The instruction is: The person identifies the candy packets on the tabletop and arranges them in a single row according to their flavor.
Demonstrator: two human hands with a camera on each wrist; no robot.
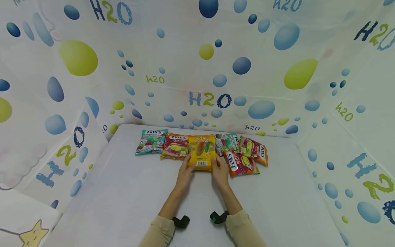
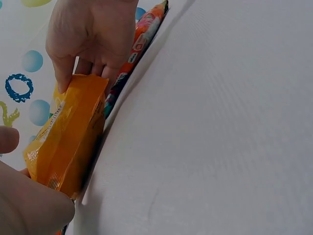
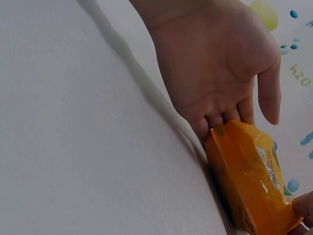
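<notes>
A yellow candy bag (image 1: 202, 152) with fruit pictures and a barcode is between my two hands at the table's middle. My left hand (image 1: 185, 167) holds its left side; in the left wrist view the left thumb (image 2: 62, 73) lies over the edge and the fingers go behind. My right hand (image 1: 220, 170) touches the other side. In the right wrist view its fingers reach behind the orange wrapper (image 3: 244, 171), while the right thumb (image 3: 269, 95) stands straight, apart from it. The bag overlaps the edge of a red-orange Fox's Fruits bag (image 1: 175, 145) in the head view.
A teal Fox's bag (image 1: 151, 141) lies at the left of the row. On the right are another teal bag (image 1: 226, 142) and two Fox's Fruits bags, one upper (image 1: 253, 149) and one lower (image 1: 241, 163), overlapping. A patterned backdrop (image 1: 172, 89) rises behind the white table (image 1: 123, 206).
</notes>
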